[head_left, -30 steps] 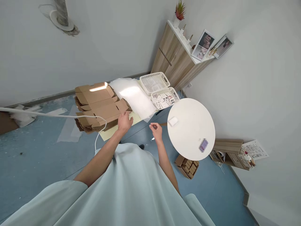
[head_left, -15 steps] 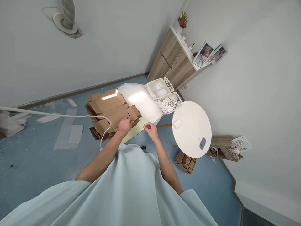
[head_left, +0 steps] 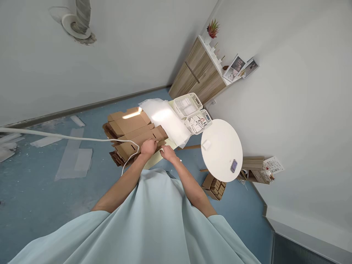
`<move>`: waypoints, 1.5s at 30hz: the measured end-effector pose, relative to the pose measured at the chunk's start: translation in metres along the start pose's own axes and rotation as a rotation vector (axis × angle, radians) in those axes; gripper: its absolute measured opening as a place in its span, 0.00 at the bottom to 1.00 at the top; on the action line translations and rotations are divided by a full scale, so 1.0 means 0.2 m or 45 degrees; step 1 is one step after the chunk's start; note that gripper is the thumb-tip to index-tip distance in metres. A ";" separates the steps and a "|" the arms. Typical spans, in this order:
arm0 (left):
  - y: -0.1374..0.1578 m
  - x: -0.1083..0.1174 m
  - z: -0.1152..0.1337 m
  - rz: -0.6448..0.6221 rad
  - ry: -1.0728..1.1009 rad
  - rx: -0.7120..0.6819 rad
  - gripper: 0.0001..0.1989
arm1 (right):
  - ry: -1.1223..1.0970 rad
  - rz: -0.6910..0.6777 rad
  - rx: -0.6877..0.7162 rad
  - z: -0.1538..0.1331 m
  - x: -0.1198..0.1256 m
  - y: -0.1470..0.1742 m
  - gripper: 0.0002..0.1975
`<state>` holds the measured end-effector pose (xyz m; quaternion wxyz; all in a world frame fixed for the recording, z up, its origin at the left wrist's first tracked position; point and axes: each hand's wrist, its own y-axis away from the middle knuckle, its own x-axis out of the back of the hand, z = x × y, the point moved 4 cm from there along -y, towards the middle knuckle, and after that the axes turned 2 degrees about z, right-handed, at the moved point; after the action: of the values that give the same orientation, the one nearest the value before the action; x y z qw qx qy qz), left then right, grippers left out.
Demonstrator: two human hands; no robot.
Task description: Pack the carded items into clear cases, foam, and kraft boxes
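A flattened brown cardboard box (head_left: 144,136) lies on top of a stack of similar flat boxes (head_left: 132,119). My left hand (head_left: 149,147) is closed over its near edge, with the fingertips partly hidden. Close by on the right, my right hand (head_left: 167,153) pinches the flap at the box's right end. The two hands are a short distance apart. Under the boxes, part of a pale yellow tabletop (head_left: 154,160) shows.
White sheets (head_left: 167,119) lie beyond the boxes. Two white baskets (head_left: 189,104) hold small packets and cards. A round white table (head_left: 222,146) stands to the right, above a carton of small boxes (head_left: 214,186). A white cable (head_left: 110,139) crosses in from the left.
My right hand has moved left and onto the cardboard flap, where before it was held apart in the air. My left hand stays on the box. The view has shifted slightly.
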<state>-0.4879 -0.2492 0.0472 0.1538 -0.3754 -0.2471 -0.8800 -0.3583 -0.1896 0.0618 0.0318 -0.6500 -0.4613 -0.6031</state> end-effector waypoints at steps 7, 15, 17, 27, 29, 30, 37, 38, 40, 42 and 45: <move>0.01 -0.05 -0.05 0.002 0.004 -0.148 0.22 | 0.032 -0.006 0.045 0.03 0.02 -0.02 0.29; 0.09 0.01 -0.03 0.070 -0.001 -0.165 0.23 | -0.128 0.059 0.000 0.07 0.02 -0.03 0.27; 0.10 0.08 0.02 0.128 0.008 -0.168 0.24 | -0.235 0.092 -0.029 0.08 0.02 -0.03 0.23; 0.19 0.58 0.51 0.689 0.320 -0.476 0.25 | -0.594 0.196 0.087 0.09 0.09 0.06 0.18; 0.21 0.58 0.60 0.727 0.360 -0.615 0.24 | -0.779 0.336 0.070 0.16 0.20 0.13 0.19; 0.22 0.56 0.65 0.723 0.369 -0.684 0.24 | -0.868 0.437 0.026 0.21 0.27 0.18 0.20; 0.27 0.22 1.02 0.441 0.270 -1.211 0.26 | -1.251 1.076 -0.298 0.69 0.79 0.73 0.34; 0.28 0.16 1.07 0.392 0.242 -1.289 0.28 | -1.261 1.106 -0.328 0.75 0.83 0.81 0.33; 0.31 0.04 1.18 0.301 0.190 -1.438 0.30 | -1.296 1.122 -0.414 0.88 0.86 0.94 0.30; 0.35 -0.07 1.28 0.223 0.149 -1.557 0.31 | -1.343 1.125 -0.516 1.01 0.83 1.05 0.28; 0.40 -0.25 1.43 0.127 0.089 -1.679 0.30 | -1.410 1.139 -0.636 1.22 0.75 1.17 0.26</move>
<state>-0.2519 -0.1541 0.2064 -0.0598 -0.3729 0.3661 -0.8505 -0.0470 -0.0943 0.2381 -0.1111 -0.9714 0.0484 -0.2044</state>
